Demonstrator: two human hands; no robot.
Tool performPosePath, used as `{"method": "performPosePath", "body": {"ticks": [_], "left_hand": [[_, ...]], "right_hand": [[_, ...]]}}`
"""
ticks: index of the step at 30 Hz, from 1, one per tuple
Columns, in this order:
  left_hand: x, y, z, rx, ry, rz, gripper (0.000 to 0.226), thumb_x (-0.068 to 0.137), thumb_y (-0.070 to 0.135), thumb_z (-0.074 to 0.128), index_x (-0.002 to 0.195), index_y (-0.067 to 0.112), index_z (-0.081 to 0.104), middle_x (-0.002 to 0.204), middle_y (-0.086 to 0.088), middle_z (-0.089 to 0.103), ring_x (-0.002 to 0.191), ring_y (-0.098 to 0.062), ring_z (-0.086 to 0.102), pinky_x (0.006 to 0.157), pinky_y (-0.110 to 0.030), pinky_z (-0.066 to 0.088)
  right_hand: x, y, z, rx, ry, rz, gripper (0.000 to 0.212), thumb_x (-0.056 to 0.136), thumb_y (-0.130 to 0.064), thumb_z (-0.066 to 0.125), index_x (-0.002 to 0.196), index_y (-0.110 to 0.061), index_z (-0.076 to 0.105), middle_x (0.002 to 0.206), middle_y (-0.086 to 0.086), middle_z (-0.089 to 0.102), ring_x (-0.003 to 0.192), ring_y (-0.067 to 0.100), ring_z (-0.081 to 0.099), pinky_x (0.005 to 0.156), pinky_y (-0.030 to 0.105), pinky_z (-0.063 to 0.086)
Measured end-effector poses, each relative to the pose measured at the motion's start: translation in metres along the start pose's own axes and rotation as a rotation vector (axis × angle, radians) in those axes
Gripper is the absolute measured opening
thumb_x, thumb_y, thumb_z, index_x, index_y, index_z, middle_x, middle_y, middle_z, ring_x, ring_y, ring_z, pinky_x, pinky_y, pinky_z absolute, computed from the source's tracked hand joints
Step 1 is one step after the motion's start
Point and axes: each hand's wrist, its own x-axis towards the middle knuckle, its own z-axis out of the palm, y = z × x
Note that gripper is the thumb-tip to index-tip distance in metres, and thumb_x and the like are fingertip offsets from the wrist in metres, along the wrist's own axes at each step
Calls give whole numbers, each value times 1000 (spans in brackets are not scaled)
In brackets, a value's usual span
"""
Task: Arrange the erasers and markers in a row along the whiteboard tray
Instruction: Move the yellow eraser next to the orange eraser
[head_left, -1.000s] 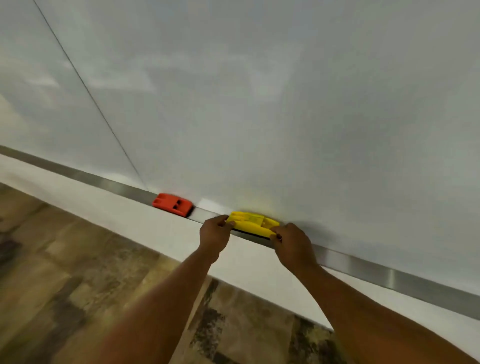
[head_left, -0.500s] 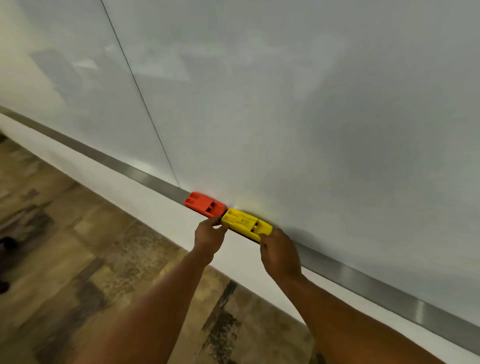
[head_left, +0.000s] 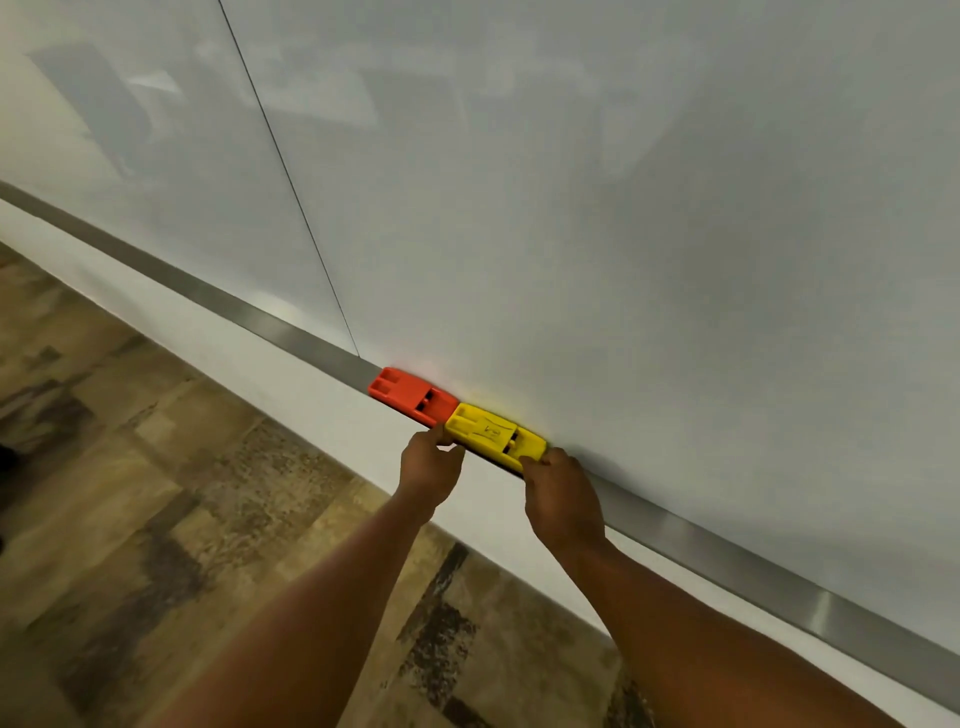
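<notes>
Yellow eraser (head_left: 495, 433) between left hand (head_left: 430, 466) and right hand (head_left: 562, 496)

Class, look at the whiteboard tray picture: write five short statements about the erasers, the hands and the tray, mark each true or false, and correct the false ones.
1. The yellow eraser lies on the metal tray. True.
2. The orange eraser sits to the right of the yellow one. False: it sits to its left, end to end against it.
3. The left hand is at the yellow eraser's left end and the right hand at its right end. True.
4. A marker lies on the tray beside the erasers. False: no marker is in view.
5. The yellow eraser is lifted clear of the tray. False: it rests along the tray at the foot of the whiteboard.
</notes>
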Motion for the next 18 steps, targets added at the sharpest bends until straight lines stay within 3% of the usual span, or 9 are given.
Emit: {"method": "performPosePath", "body": {"ticks": [8, 15, 18], "left_hand": [[-3, -3, 2, 223, -61, 53, 37, 90, 26, 59, 123, 10, 54, 116, -9, 64, 98, -26, 63, 88, -35, 49], [-16, 3, 8, 313, -115, 61, 66, 90, 31, 59, 143, 10, 26, 112, -14, 63, 104, -31, 60, 83, -33, 45], [-27, 13, 13, 231, 5, 58, 49, 90, 29, 56, 132, 7, 43, 97, -14, 67, 94, -32, 62, 81, -38, 49]], "right_hand": [[-6, 4, -4, -80, 18, -23, 31, 97, -27, 40, 120, -22, 59, 111, 5, 60, 95, 28, 56, 75, 36, 46], [-16, 21, -31, -61, 87, -42, 31, 95, -25, 42, 117, -19, 62, 102, 5, 61, 89, 28, 56, 69, 37, 46], [-26, 31, -49, -98, 103, -89, 32, 93, -24, 42, 117, -19, 62, 101, 5, 63, 91, 29, 56, 70, 39, 48]]}}
